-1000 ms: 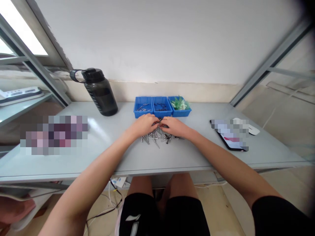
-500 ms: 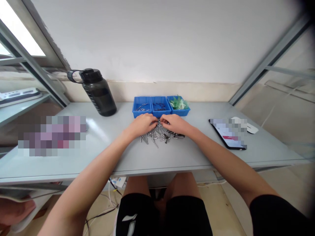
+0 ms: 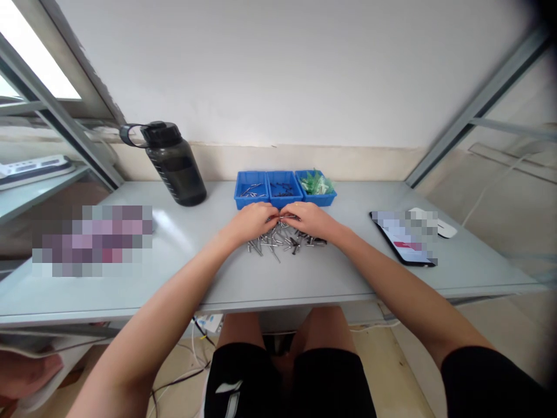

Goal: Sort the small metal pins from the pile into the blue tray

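Note:
A loose pile of silver nails mixed with dark screws lies on the desk under my hands. My left hand rests over the pile's left side, its fingers curled; its fingertips are partly hidden. My right hand pinches a thin silver nail close to the left fingertips. Just behind my hands stand three joined blue bins: the left bin holds silver nails, the middle bin dark screws, and the right bin small green and white pieces.
A dark water bottle stands at the back left. A blurred-out purple item lies on the left. On the right are a phone or tablet and a white mouse. Metal frame posts rise at both desk ends, with a wall behind.
My right fingers have closed and shifted slightly left, nearer my left fingertips. A silver nail now shows between the hands. The bins and pile look the same.

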A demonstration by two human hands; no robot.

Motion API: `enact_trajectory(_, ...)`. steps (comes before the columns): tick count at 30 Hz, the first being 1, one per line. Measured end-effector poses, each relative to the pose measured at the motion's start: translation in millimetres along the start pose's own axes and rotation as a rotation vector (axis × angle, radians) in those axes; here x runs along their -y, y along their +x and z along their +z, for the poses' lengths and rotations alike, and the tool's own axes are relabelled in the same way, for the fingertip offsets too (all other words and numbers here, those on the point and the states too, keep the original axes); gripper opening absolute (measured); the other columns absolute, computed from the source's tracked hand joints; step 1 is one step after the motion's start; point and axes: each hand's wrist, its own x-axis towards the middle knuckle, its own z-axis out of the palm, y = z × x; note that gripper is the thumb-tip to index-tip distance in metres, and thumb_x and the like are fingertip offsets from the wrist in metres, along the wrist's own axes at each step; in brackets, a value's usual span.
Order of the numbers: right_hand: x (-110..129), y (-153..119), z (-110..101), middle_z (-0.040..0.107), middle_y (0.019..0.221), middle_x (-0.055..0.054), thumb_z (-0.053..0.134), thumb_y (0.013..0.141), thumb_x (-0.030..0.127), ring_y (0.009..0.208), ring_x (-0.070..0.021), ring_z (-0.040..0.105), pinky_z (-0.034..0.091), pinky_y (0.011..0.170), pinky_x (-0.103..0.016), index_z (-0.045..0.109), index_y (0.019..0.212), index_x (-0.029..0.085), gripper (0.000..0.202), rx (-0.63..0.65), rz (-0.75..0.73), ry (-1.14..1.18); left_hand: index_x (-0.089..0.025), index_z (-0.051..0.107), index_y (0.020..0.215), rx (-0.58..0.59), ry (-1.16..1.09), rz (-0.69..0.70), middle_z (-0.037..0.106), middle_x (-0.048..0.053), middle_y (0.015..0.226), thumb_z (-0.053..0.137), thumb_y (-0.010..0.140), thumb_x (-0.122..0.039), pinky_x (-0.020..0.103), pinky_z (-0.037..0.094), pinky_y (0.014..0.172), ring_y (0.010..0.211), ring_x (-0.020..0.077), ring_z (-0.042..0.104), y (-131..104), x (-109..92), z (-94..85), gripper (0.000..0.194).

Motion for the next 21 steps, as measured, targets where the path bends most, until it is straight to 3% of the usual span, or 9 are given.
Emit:
enact_trajectory(15,-8.2,-0.7,-5.6,0.072,0.100,-0.007,0.048,0.094,0.026,0.093,-0.0205,0.065,0.044,0.079,-0.030,0.067,0.102,0.019,0.022,0.009,-0.020,-0.101,-0.017,0.067,0.092,-0.045,0.000,0.015,0.069,0.006,0.092,0.045,0.094,-0.024,0.030,0.046,0.073,0.087,0.0204,0.062,0.5,2.1,0.6,0.023)
enact_trajectory(21,-4.0,-0.2,-9.5,0.072,0.094,-0.006,0.047,0.096,0.031,0.087,-0.0195,0.064,0.041,0.075,-0.028,0.068,0.100,0.020,0.023,0.028,0.056,-0.110,-0.018,0.068,0.092,-0.060,-0.022,-0.002,0.069,0.006,0.090,0.045,0.094,-0.024,0.031,0.047,0.076,0.087,0.0208,0.063,0.8,1.9,-0.3,0.024)
